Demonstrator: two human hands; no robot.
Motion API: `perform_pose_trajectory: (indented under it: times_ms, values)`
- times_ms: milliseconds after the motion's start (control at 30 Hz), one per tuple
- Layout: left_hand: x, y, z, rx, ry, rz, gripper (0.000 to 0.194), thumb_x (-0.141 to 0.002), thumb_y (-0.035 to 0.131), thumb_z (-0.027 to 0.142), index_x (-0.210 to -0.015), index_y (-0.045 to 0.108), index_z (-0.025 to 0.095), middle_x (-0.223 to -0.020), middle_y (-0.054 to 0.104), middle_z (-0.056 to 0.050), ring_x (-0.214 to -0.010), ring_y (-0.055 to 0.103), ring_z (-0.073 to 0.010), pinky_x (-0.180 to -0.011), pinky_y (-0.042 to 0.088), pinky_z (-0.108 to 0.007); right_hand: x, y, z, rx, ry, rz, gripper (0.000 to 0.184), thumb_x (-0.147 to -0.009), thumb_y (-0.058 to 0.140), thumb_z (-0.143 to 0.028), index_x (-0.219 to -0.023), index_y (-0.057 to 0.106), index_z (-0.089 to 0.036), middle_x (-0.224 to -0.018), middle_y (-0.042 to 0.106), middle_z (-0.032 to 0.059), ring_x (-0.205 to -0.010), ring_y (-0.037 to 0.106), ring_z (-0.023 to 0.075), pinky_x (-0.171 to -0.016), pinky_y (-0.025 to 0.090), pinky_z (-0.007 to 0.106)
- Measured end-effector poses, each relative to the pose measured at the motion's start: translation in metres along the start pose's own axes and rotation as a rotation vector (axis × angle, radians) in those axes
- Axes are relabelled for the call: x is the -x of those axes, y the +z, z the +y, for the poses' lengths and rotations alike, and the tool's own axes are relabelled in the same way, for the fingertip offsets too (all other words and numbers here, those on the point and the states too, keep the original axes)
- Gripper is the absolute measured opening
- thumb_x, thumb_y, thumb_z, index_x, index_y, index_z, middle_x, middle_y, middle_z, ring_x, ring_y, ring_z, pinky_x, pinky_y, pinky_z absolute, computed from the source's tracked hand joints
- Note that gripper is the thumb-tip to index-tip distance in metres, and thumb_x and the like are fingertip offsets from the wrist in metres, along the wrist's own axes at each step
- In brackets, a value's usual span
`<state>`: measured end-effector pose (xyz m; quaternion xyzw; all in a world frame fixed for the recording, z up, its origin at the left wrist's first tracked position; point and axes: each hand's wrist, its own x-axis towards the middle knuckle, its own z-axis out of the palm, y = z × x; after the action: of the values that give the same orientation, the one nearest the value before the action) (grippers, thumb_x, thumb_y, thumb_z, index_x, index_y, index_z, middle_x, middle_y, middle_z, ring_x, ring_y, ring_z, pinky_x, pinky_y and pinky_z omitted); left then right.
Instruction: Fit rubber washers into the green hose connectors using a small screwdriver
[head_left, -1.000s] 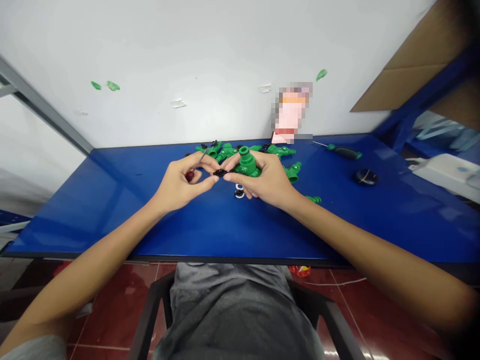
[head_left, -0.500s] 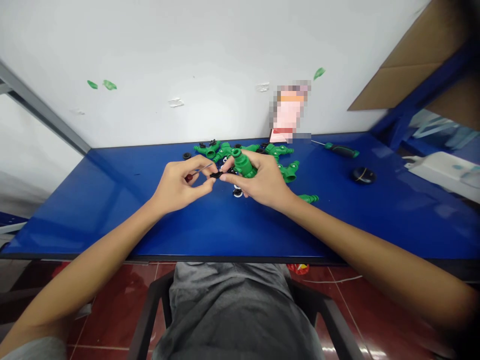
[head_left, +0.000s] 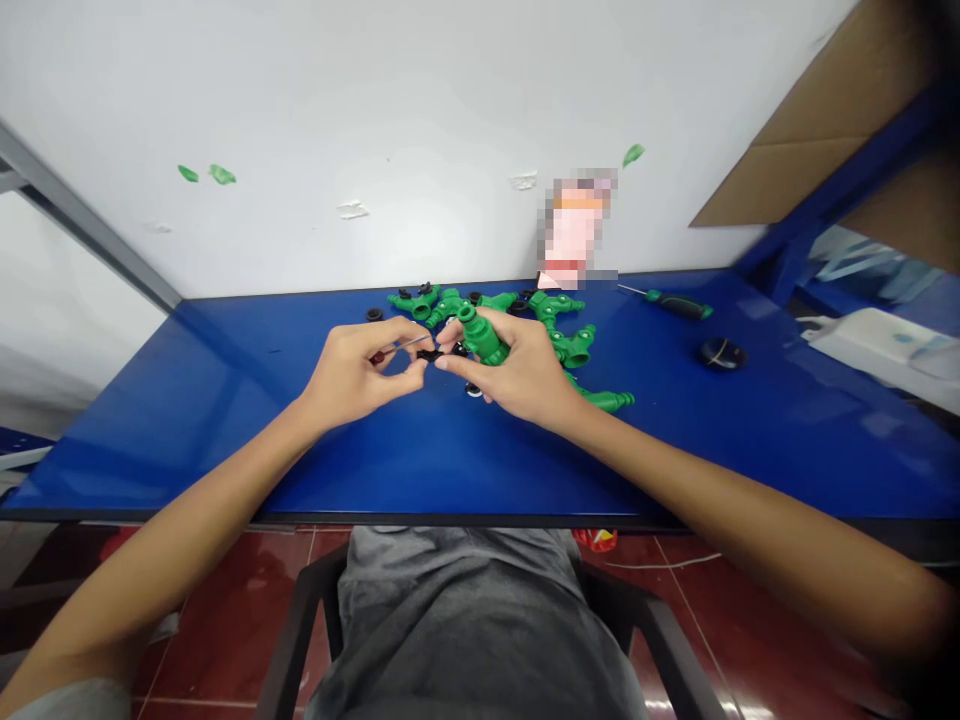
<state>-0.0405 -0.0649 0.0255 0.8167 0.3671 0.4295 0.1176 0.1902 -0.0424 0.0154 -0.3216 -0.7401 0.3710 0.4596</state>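
Note:
My left hand [head_left: 365, 368] is closed, with a thin screwdriver [head_left: 379, 356] with a dark red handle tucked in its fingers. Its thumb and fingertips pinch a small black part [head_left: 430, 355], whose exact kind I cannot make out. Wrapped round a green plastic hose connector [head_left: 482, 336], my right hand [head_left: 529, 366] also touches the black part with thumb and fingertip. The connector's narrow end tilts up and to the left. A black and white ring [head_left: 473, 390] lies on the table just below the right hand's fingers.
Several green hose fittings [head_left: 573, 345] and a black ring [head_left: 373, 314] lie along the back of the blue table [head_left: 360, 460]. To the right are a screwdriver [head_left: 679, 305] with a green and black handle and a round black object [head_left: 721, 353]. A white wall stands behind.
The black part has tipped and sits slightly lower between the fingertips. The green connector leans further left, and the screwdriver in my left hand lies flatter.

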Motion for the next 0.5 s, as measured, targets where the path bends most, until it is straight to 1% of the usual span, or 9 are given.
perform_pose_trajectory:
  times_ms: [67,167,267,367,433,500]
  values:
    - [-0.001,0.000,-0.001,0.057,-0.044,0.023,0.014,-0.089,0.079,0.025,-0.101,0.081,0.018,-0.085,0.079,-0.002,-0.052,0.038,-0.0045,-0.050,0.030,-0.021,-0.001,0.000,0.001,-0.042,0.047,0.003,0.035,-0.086,0.087,-0.046,-0.103,0.076,-0.017,-0.098,0.078,0.0045,-0.055,0.057,0.0091,-0.044,0.046,0.023]
    - [-0.003,0.004,-0.003,0.223,-0.147,0.101,0.024,-0.090,0.085,0.034,-0.108,0.082,0.018,-0.091,0.082,-0.006,-0.050,0.040,-0.0045,-0.047,0.028,-0.022,-0.004,-0.001,0.003,-0.137,0.110,0.023,0.039,-0.082,0.091,-0.046,-0.103,0.074,-0.019,-0.098,0.077,0.0036,-0.046,0.053,0.0070,-0.036,0.041,0.024]
    - [-0.003,0.011,-0.005,0.353,-0.227,0.145,0.030,-0.086,0.091,0.039,-0.106,0.083,0.019,-0.096,0.082,-0.007,-0.052,0.043,-0.0045,-0.048,0.030,-0.022,-0.006,0.000,0.003,-0.211,0.136,0.024,0.040,-0.079,0.094,-0.046,-0.100,0.071,-0.020,-0.090,0.075,0.0009,-0.040,0.052,0.0071,-0.035,0.041,0.026]
    - [-0.001,0.019,-0.006,0.438,-0.298,0.160,0.031,-0.083,0.094,0.042,-0.102,0.084,0.020,-0.101,0.081,-0.007,-0.049,0.039,-0.0028,-0.047,0.028,-0.023,-0.006,0.001,0.003,-0.236,0.140,-0.006,0.040,-0.080,0.094,-0.047,-0.098,0.069,-0.022,-0.078,0.070,-0.0030,-0.039,0.051,0.0084,-0.038,0.044,0.028]
    - [0.001,0.023,-0.006,0.490,-0.344,0.156,0.032,-0.084,0.094,0.044,-0.105,0.085,0.021,-0.097,0.080,-0.005,-0.047,0.034,-0.0022,-0.045,0.024,-0.023,-0.005,0.001,0.002,-0.237,0.133,-0.021,0.040,-0.082,0.093,-0.049,-0.098,0.068,-0.023,-0.073,0.066,-0.0045,-0.039,0.051,0.0096,-0.039,0.045,0.028]
    - [0.003,0.025,-0.005,0.505,-0.361,0.151,0.033,-0.084,0.094,0.044,-0.107,0.086,0.022,-0.093,0.079,-0.004,-0.047,0.032,-0.0025,-0.045,0.023,-0.023,-0.005,0.001,0.002,-0.231,0.124,-0.034,0.040,-0.082,0.092,-0.050,-0.097,0.066,-0.023,-0.071,0.064,-0.0054,-0.040,0.053,0.0103,-0.038,0.042,0.027]
